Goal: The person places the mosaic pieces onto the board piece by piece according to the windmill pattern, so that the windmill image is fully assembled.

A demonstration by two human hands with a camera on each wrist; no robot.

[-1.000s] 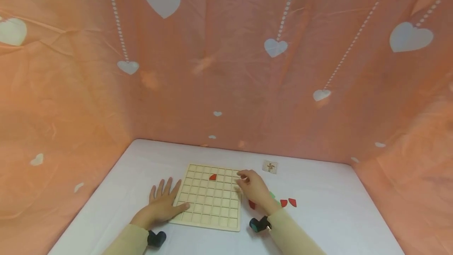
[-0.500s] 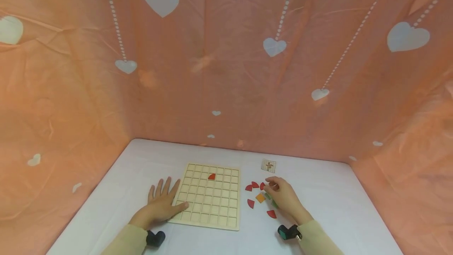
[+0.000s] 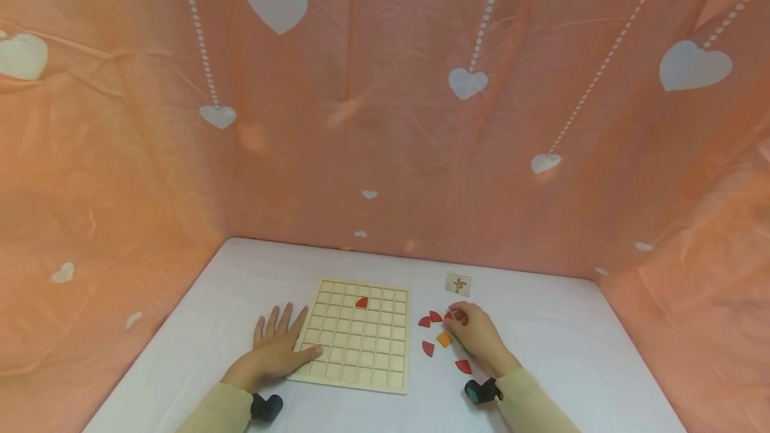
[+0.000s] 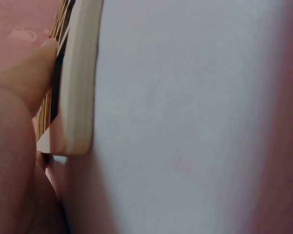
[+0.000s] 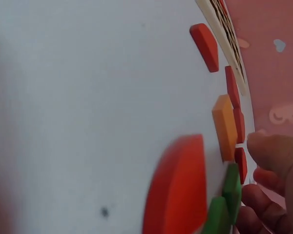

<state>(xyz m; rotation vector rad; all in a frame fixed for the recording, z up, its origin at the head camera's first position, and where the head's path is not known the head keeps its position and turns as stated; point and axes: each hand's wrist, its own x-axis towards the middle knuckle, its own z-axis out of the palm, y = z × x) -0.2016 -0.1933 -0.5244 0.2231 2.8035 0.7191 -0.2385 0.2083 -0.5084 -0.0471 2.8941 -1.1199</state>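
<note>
My left hand [image 3: 273, 351] lies with spread fingers beside the left edge of a wooden grid board [image 3: 362, 339], its thumb resting on the board's cells. In the left wrist view that thumb [image 4: 36, 70] reaches over the board's thick rim [image 4: 78, 102]. One red quarter-circle piece [image 3: 362, 302] sits in an upper cell. To the right of the board, my right hand [image 3: 479, 334] has thumb and bent fingers right at another red quarter-circle piece [image 5: 240, 165] on the table; I cannot tell whether they pinch it. Green pieces [image 5: 231, 190] lie partly under this hand.
Around the right hand lie an orange square piece [image 3: 444, 339] and several more red quarter-circle pieces [image 3: 428, 349]. A small pattern card [image 3: 458, 284] lies farther back. The white table [image 3: 265, 256] meets a pink curtain [image 3: 385, 152] with white hearts behind and on both sides.
My right hand has moved from the board's right edge out to the loose pieces, then slightly left onto a red quarter-circle piece. The left hand stays at the board.
</note>
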